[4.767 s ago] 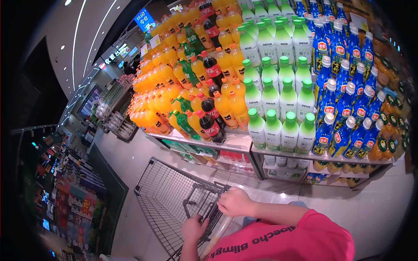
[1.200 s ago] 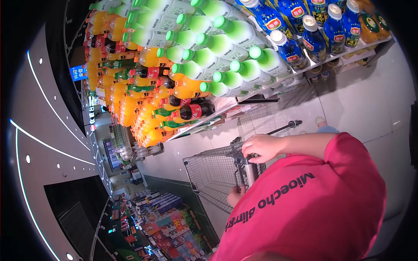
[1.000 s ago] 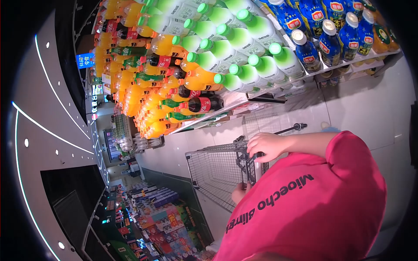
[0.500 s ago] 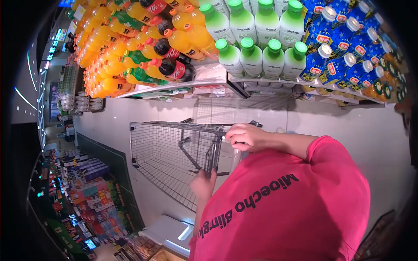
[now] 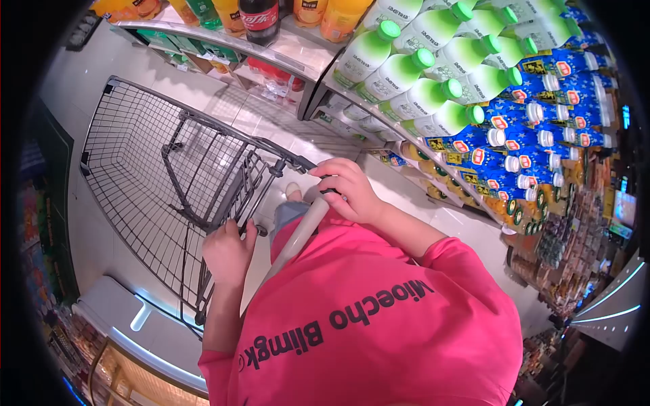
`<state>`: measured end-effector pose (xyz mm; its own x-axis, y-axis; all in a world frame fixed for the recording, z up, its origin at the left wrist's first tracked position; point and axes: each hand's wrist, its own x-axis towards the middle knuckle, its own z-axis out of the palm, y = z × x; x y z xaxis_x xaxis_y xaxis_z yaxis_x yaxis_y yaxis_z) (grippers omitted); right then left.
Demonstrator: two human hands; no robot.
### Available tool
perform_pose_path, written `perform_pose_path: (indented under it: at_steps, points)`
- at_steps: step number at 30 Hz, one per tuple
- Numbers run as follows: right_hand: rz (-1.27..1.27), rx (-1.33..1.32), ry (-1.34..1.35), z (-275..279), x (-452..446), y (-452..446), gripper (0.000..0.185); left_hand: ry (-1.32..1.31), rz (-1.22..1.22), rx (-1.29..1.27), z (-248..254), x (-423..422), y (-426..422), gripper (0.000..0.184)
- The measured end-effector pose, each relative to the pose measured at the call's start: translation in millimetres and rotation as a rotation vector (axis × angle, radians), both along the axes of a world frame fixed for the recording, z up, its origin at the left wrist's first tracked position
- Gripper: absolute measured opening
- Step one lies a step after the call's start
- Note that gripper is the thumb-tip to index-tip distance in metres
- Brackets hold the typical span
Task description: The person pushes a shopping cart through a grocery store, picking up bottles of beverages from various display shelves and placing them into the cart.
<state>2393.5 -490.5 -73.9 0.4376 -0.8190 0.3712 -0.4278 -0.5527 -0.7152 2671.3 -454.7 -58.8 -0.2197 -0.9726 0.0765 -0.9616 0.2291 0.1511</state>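
A wire shopping cart (image 5: pixel 142 155) stands in front of me, its basket stretching to the upper left with no goods visible inside. My right hand (image 5: pixel 349 191) is closed round the far end of the pale cart handle (image 5: pixel 301 230), at its black corner piece. My left hand (image 5: pixel 228 254) curls over the wire frame at the back of the basket, fingertips partly hidden. The lower part of the handle runs along my pink shirt.
Ahead, a shelf holds green-capped white bottles (image 5: pixel 433 81), blue star-patterned bottles (image 5: pixel 528 142), a cola bottle (image 5: pixel 259 20) and orange drinks (image 5: pixel 342 17). A white-topped display case (image 5: pixel 112 311) stands at lower left. A dark green panel (image 5: pixel 54 183) borders the left side.
The view has swung to the right, and the shelf now slants down toward the right. The cart sits further left in view. Both hands stay on the cart.
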Motion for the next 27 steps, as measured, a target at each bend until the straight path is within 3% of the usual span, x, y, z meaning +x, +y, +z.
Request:
perform_pose_path:
  at_steps: [5, 9, 19, 27]
  points:
    - [0.083, 0.069, -0.045, 20, -11, -7, 0.017, -0.035, 0.132, 0.084, 2, -8, -5, 0.038]
    - [0.09, 0.035, 0.016, 33, -47, -11, 0.018, 0.082, 0.171, 0.318, 19, -18, -20, 0.04]
    - [-0.342, -0.077, 0.0, 66, -184, -16, 0.013, 0.218, 0.032, 0.099, 47, -100, -77, 0.038]
    - [-0.53, -0.071, -0.135, 56, -221, 2, 0.011, 0.316, -0.179, 0.17, 55, -163, -112, 0.04]
